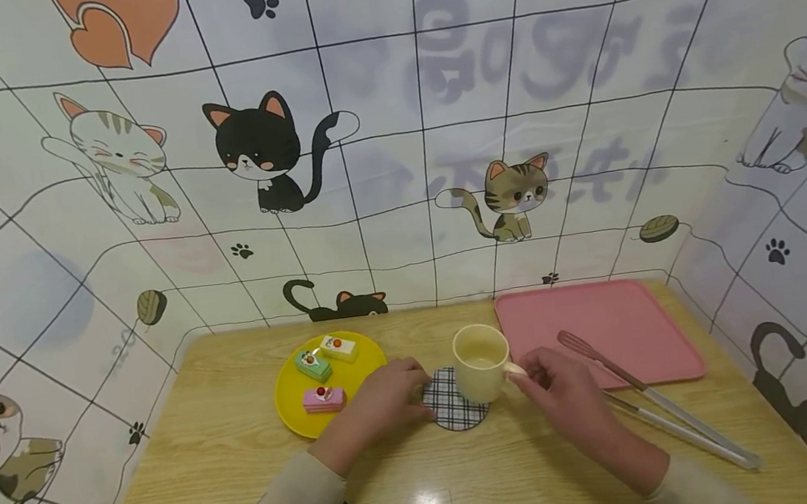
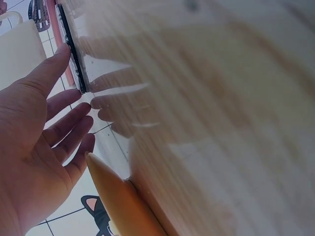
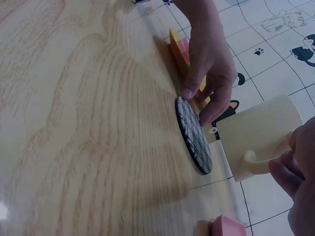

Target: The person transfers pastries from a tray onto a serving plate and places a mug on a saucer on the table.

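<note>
My right hand [image 1: 564, 392] grips a cream mug [image 1: 480, 369] by its handle. The right wrist view has the mug [image 3: 258, 132] upright and raised off the table, a little above a round black-and-white checked coaster [image 1: 452, 401]. That coaster lies flat on the table. At its left edge is my left hand [image 1: 394, 392], with thumb and fingertips touching the rim. In the left wrist view the left hand's fingers [image 2: 69, 128] are spread and loosely straight, and the coaster's dark edge [image 2: 74, 54] meets the thumb tip.
Left of the coaster, a yellow plate [image 1: 290, 409] bears a pink, a green and a yellow toy cake slice. A pink tray [image 1: 623, 317] lies at the back right, a whisk-ended metal utensil [image 1: 648, 394] leaning over its front edge. A cat-patterned sheet [image 1: 392, 161] surrounds the wooden table [image 1: 415, 469].
</note>
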Action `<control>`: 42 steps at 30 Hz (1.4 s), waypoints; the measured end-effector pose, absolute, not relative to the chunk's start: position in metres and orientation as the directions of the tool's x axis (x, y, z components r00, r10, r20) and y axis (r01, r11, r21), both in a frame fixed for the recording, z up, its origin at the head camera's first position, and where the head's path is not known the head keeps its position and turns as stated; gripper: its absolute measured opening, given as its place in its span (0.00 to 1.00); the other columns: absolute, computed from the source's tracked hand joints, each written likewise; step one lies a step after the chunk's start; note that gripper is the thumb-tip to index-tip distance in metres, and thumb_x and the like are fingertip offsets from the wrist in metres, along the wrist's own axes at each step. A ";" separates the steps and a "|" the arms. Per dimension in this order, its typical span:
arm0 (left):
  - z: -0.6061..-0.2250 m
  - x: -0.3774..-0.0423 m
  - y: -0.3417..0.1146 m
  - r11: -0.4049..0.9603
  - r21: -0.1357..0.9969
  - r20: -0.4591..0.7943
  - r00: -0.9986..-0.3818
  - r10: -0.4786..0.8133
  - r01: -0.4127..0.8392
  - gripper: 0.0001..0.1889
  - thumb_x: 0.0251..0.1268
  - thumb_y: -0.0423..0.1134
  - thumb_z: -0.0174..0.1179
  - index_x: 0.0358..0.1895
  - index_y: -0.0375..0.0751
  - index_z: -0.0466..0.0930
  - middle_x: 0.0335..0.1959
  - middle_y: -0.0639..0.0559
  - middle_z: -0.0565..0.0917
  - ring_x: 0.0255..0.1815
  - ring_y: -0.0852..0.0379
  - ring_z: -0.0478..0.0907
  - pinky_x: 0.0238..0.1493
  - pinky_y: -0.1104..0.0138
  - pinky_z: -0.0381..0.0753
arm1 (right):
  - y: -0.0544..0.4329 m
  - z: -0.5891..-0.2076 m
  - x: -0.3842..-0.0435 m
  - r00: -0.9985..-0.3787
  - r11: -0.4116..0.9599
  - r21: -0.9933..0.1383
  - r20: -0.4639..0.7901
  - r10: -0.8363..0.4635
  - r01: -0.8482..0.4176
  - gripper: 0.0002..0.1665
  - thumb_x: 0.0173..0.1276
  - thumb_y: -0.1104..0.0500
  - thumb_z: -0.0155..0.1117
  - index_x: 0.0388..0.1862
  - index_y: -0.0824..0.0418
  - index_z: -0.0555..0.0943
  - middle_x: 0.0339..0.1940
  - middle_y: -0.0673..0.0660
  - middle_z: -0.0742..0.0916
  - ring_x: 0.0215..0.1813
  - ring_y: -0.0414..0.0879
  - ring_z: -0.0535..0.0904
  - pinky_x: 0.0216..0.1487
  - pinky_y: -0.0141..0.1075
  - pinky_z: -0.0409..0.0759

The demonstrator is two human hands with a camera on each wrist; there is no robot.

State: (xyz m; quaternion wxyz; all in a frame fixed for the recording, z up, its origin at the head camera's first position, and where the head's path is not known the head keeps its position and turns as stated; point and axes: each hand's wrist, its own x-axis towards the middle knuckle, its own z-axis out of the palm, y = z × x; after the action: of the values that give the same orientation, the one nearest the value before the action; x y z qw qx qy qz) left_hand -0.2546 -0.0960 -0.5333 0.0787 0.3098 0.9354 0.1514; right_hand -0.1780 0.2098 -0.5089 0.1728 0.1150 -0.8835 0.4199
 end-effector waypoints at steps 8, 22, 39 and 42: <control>-0.531 -0.254 -0.094 0.771 0.302 -0.060 -0.795 0.603 0.561 0.29 0.66 0.60 0.80 0.64 0.49 0.89 0.62 0.54 0.85 0.62 0.54 0.80 0.68 0.59 0.84 | 0.202 -0.520 -0.179 -0.898 0.626 -0.676 0.431 -0.091 -0.388 0.11 0.70 0.64 0.82 0.40 0.55 0.86 0.32 0.41 0.87 0.32 0.34 0.81 0.32 0.31 0.85; -0.535 -0.256 -0.092 0.780 0.252 -0.032 -0.801 0.598 0.573 0.29 0.61 0.63 0.82 0.57 0.48 0.90 0.54 0.54 0.85 0.54 0.55 0.79 0.59 0.61 0.85 | 0.193 -0.532 -0.178 -0.864 0.630 -0.631 0.487 -0.132 -0.452 0.15 0.65 0.69 0.84 0.41 0.55 0.85 0.31 0.39 0.86 0.34 0.33 0.78 0.32 0.31 0.84; -0.532 -0.255 -0.090 0.782 0.270 -0.030 -0.807 0.590 0.562 0.29 0.60 0.62 0.82 0.57 0.48 0.90 0.53 0.55 0.85 0.53 0.56 0.79 0.58 0.61 0.85 | 0.189 -0.543 -0.180 -0.869 0.570 -0.681 0.479 -0.129 -0.460 0.16 0.65 0.70 0.83 0.40 0.55 0.85 0.31 0.41 0.86 0.31 0.32 0.80 0.31 0.31 0.85; -0.532 -0.255 -0.090 0.786 0.263 -0.038 -0.808 0.587 0.559 0.29 0.61 0.62 0.82 0.57 0.48 0.90 0.54 0.55 0.85 0.53 0.55 0.79 0.59 0.61 0.85 | 0.187 -0.542 -0.180 -0.885 0.570 -0.698 0.449 -0.124 -0.434 0.15 0.66 0.69 0.83 0.40 0.55 0.86 0.31 0.40 0.86 0.31 0.33 0.80 0.32 0.31 0.85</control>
State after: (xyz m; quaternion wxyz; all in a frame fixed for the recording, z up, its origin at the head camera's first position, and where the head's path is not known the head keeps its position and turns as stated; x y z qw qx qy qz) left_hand -0.2552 -0.0896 -0.5316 0.0588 0.3039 0.9432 0.1207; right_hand -0.1796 0.1875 -0.5423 0.1784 0.1607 -0.8678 0.4350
